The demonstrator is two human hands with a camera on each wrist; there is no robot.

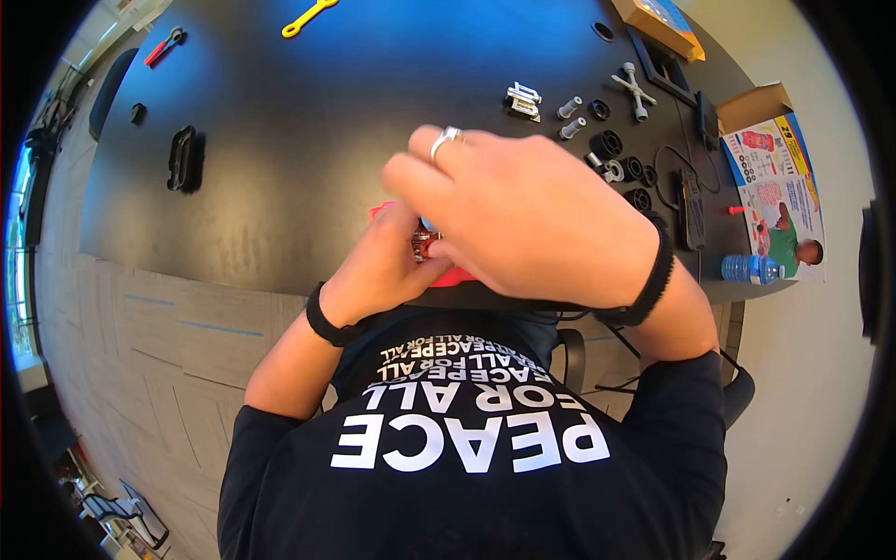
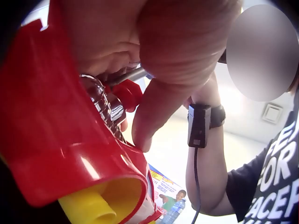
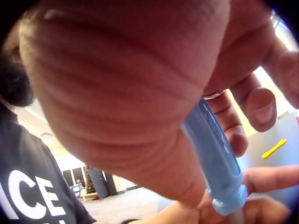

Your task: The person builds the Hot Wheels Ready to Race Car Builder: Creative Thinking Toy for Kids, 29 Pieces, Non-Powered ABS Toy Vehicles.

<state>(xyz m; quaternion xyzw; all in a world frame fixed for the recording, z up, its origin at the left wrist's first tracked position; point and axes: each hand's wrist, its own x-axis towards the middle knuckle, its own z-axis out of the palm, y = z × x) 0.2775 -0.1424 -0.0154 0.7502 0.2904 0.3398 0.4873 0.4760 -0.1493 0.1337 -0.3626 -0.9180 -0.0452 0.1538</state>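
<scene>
My left hand (image 1: 359,275) grips a red plastic body (image 2: 51,126), its thumb lying against the edge beside a chrome engine-like part (image 2: 114,112). A red bolt-like piece (image 2: 128,94) stands by the chrome, with a grey metal shaft (image 2: 133,73) reaching toward it. A yellow tube (image 2: 88,207) shows inside the body's round opening. My right hand (image 1: 537,219) is above the left in the head view and holds a blue screwdriver handle (image 3: 215,149), its shaft pointing down at the left hand's fingers. Whether the tip sits in the bolt is hidden.
Black wheels (image 1: 607,144), grey pieces (image 1: 572,128), a grey cross-shaped part (image 1: 635,91) and a chrome part (image 1: 524,101) lie on the right. Beyond stand a printed box (image 1: 779,168) and a bottle (image 1: 749,270). A yellow wrench (image 1: 306,19) and black piece (image 1: 182,159) lie left.
</scene>
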